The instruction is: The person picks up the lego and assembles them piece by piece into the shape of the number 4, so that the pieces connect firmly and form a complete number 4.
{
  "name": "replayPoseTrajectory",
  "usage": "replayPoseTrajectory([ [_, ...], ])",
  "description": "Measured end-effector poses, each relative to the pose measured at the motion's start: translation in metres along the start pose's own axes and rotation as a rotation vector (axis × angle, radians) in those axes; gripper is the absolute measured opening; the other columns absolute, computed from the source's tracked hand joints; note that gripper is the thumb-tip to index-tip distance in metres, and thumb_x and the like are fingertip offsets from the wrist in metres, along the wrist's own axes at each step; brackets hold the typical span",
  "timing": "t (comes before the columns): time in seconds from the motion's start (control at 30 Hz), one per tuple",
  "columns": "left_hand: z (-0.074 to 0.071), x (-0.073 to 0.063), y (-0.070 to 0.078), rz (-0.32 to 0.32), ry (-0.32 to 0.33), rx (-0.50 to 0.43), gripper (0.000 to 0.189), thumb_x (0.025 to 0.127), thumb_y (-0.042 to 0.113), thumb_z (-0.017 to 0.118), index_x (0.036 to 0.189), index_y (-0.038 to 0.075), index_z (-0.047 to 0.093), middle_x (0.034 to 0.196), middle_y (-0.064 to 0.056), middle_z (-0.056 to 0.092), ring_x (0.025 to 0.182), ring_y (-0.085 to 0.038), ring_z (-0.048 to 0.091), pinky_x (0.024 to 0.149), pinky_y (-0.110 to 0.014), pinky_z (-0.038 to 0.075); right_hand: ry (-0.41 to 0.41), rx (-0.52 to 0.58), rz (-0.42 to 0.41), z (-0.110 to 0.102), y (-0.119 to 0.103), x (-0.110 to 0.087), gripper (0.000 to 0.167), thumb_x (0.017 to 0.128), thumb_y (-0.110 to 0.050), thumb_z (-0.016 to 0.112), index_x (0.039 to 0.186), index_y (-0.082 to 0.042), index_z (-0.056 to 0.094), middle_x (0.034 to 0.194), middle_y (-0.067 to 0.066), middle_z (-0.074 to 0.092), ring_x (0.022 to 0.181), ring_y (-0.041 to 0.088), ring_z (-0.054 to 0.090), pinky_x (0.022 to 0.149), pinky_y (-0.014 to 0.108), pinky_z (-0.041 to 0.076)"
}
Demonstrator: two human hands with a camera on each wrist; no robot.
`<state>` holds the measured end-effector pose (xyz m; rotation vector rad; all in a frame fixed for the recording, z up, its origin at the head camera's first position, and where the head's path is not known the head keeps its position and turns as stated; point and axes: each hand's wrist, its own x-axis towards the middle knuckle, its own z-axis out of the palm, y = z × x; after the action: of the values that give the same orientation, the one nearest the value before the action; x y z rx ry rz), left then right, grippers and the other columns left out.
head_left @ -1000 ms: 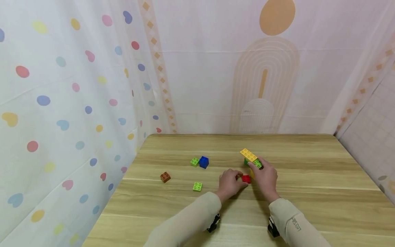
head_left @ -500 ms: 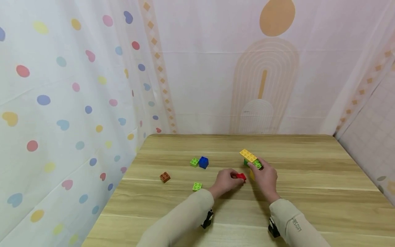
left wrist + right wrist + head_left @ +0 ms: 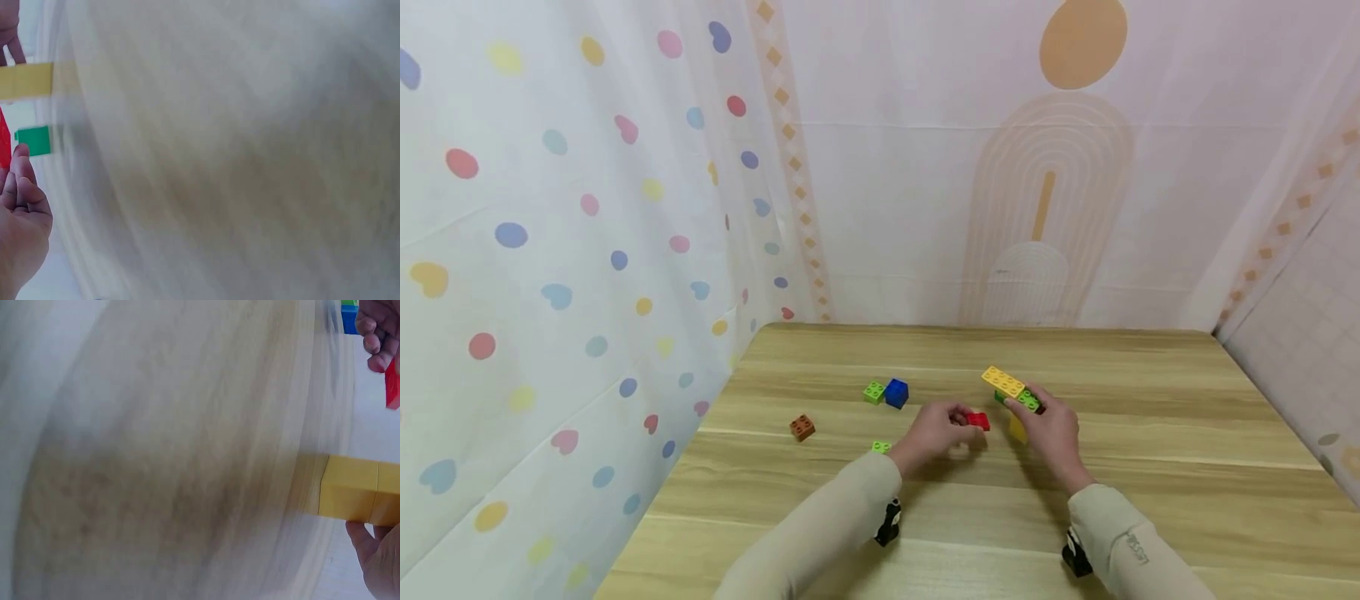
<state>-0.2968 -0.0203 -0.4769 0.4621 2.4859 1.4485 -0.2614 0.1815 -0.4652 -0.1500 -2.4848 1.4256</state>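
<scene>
Pinched at the fingertips of my left hand (image 3: pixel 934 432) is a small red toy brick (image 3: pixel 978 422), apart from the stack to its right. My right hand (image 3: pixel 1054 432) grips that stack of toy bricks: a long yellow brick (image 3: pixel 1003 381) on top, a light green studded brick (image 3: pixel 1028 402) by the thumb, and yellow bricks (image 3: pixel 353 487) lower down. In the left wrist view a green brick (image 3: pixel 34 140) of the stack shows behind the red one. Parts of the stack are hidden by the right hand.
To the left on the wooden table (image 3: pixel 745 517) lie a brown brick (image 3: pixel 802 427), a light green brick (image 3: pixel 873 392) against a blue brick (image 3: pixel 897 393), and another light green brick (image 3: pixel 881 447) partly covered by my left sleeve. Curtains hang behind and left of the table.
My left hand has drawn the red brick leftward, away from the stack, and the brick has turned in its fingers. The right hand keeps its grip in nearly the same place.
</scene>
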Motion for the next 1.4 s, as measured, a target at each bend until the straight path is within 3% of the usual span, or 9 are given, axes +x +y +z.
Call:
replayPoseTrajectory([
  [0.3, -0.015, 0.003, -0.002, 0.047, -0.012, 0.055, 0.025, 0.086, 0.024, 0.079, 0.106, 0.011, 0.069, 0.087, 0.003, 0.063, 0.077, -0.012, 0.056, 0.066, -0.026, 0.048, -0.163, 0.026, 0.028, -0.011, 0.006, 0.008, 0.058, 0.094, -0.034, 0.07, 0.14, -0.003, 0.055, 0.123, 0.023, 0.061, 0.084, 0.019, 0.055, 0.062, 0.024, 0.046],
  [0.47, -0.021, 0.004, -0.003, 0.064, -0.026, 0.081, 0.024, 0.086, 0.024, 0.08, 0.104, 0.012, 0.07, 0.088, 0.004, 0.064, 0.077, -0.012, 0.057, 0.067, -0.026, 0.048, -0.264, 0.044, 0.021, -0.018, 0.009, 0.013, 0.055, 0.094, -0.035, 0.07, 0.139, -0.005, 0.056, 0.117, 0.019, 0.062, 0.084, 0.018, 0.053, 0.065, 0.026, 0.047],
  [0.8, -0.025, 0.011, -0.005, 0.049, -0.036, 0.079, 0.026, 0.086, 0.023, 0.08, 0.108, 0.013, 0.07, 0.09, 0.003, 0.064, 0.08, -0.012, 0.056, 0.068, -0.026, 0.048, -0.428, 0.058, 0.019, -0.025, 0.015, 0.022, 0.062, 0.092, -0.036, 0.072, 0.141, -0.004, 0.054, 0.118, 0.017, 0.062, 0.089, 0.021, 0.052, 0.07, 0.03, 0.046],
  [1.03, -0.024, 0.013, 0.0, 0.068, -0.04, 0.095, 0.029, 0.086, 0.026, 0.08, 0.11, 0.013, 0.07, 0.091, 0.005, 0.064, 0.081, -0.011, 0.057, 0.07, -0.025, 0.049, -0.461, 0.077, 0.023, -0.026, 0.015, 0.023, 0.067, 0.09, -0.043, 0.072, 0.141, -0.004, 0.054, 0.122, 0.018, 0.061, 0.094, 0.022, 0.053, 0.075, 0.033, 0.046],
  [1.4, -0.019, 0.017, 0.013, 0.068, -0.052, 0.032, 0.028, 0.087, 0.023, 0.078, 0.111, 0.01, 0.07, 0.091, 0.004, 0.065, 0.079, -0.012, 0.058, 0.067, -0.025, 0.049, -0.47, 0.084, 0.011, -0.025, 0.017, 0.024, 0.061, 0.092, -0.038, 0.071, 0.14, -0.004, 0.055, 0.116, 0.014, 0.064, 0.091, 0.02, 0.054, 0.075, 0.033, 0.046],
])
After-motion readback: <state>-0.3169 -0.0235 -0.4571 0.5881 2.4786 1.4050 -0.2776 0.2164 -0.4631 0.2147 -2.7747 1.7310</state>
